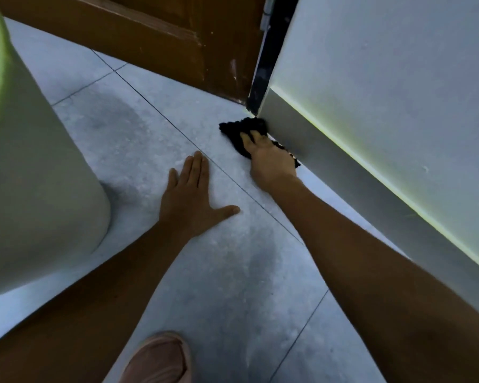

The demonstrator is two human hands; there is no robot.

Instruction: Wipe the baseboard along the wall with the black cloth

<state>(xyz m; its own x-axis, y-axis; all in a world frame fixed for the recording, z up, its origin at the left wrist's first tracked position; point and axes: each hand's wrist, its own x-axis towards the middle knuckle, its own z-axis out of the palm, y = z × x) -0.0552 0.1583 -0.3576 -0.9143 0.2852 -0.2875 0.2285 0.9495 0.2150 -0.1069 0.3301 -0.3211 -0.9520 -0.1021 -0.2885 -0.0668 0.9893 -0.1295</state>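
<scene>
A grey baseboard [343, 161] runs along the foot of the pale wall on the right, from the door corner toward me. A crumpled black cloth [239, 129] lies at the bottom of the baseboard near that corner, touching both the floor and the board. My right hand [270, 161] presses on the cloth, fingers curled over it, and covers its near part. My left hand [194, 200] rests flat on the floor tile, fingers spread, a short way left of the cloth and holding nothing.
A brown wooden door [155, 31] stands across the far side, its dark frame [260, 81] meeting the baseboard's end. A large pale rounded object [39, 189] fills the left. A pink shoe [161, 360] shows at the bottom. Grey floor tiles [233, 286] lie between.
</scene>
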